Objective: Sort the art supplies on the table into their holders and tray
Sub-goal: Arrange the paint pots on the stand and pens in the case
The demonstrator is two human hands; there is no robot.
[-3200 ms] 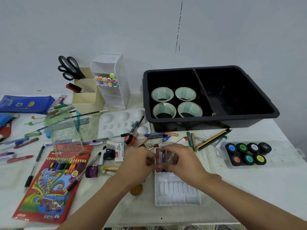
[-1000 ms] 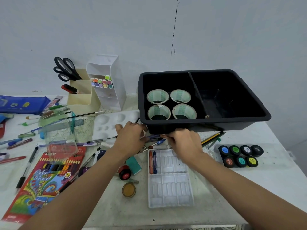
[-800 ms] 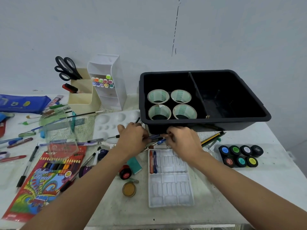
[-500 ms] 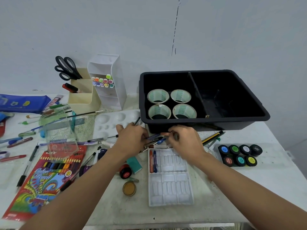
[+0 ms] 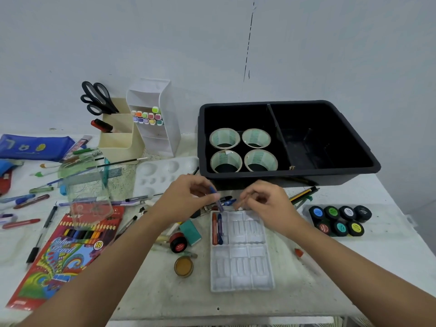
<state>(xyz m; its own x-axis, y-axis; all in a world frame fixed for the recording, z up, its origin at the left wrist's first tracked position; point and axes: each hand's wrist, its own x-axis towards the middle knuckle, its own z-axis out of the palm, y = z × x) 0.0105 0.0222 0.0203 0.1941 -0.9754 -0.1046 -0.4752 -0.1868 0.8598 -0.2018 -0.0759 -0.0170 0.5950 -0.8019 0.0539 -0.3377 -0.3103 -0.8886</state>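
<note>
- Since half a second ago, both hands have pulled back from the loose pens (image 5: 227, 200) at the foot of the black two-part plastic bin (image 5: 283, 182). The left hand (image 5: 186, 201) has come up with a stick.
- The left hand pinches a short blue-violet wax crayon (image 5: 218, 199) between thumb and fingertips, in a narrow grip.
- The right hand (image 5: 269, 205) has its fingers curled in; we cannot tell whether it holds anything.
- The held crayon hangs just over the far-left corner of the white moulded plastic tray (image 5: 240, 267). It is at 12 o'clock from the red wax crayon (image 5: 214, 228) and the dark blue wax crayon (image 5: 220, 228), which lie side by side in the tray's far-left compartment.
- Key relation: the held crayon's long axis is steep, upper end at 11 o'clock, lower end at 5 o'clock, pointing down at the tray. The tray's slots run 12 to 6.
- We judge the free slot is just beside the dark blue one, at its 3 o'clock, so the stick needs laying flat along 12–6.
- The left hand is nearer that slot; the right hand sits at 3 o'clock of it, over the tray's far edge.
</note>
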